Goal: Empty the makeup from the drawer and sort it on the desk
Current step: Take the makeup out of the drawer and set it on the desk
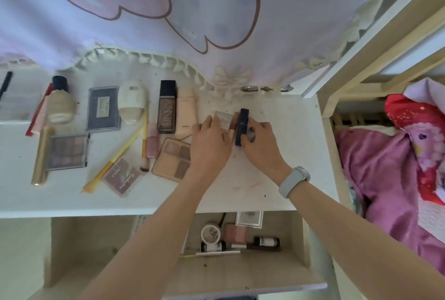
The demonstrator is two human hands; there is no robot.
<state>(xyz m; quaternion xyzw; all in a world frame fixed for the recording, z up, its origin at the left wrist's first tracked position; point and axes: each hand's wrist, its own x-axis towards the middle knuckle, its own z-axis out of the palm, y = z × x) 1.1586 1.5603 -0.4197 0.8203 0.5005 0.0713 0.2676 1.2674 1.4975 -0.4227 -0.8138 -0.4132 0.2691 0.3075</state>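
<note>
The makeup sat mostly on the white desk [277, 186]. A dark blue tube [241, 127] lay with its long axis running away from the person, gripped along its right side by the right hand [261, 142]. The left hand [210, 142] rested with relaxed fingers on a small clear case [223, 118] just left of the tube. Two yellow-handled brushes [120, 153] slanted across the desk. The open drawer [243, 273] below held two small dark bottles [267, 242] lying sideways and one round jar [211, 232].

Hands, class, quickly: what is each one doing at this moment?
Left hand: fingers laid on a small clear case on the desk; grip cannot be told.
Right hand: holding a dark blue tube.
</note>
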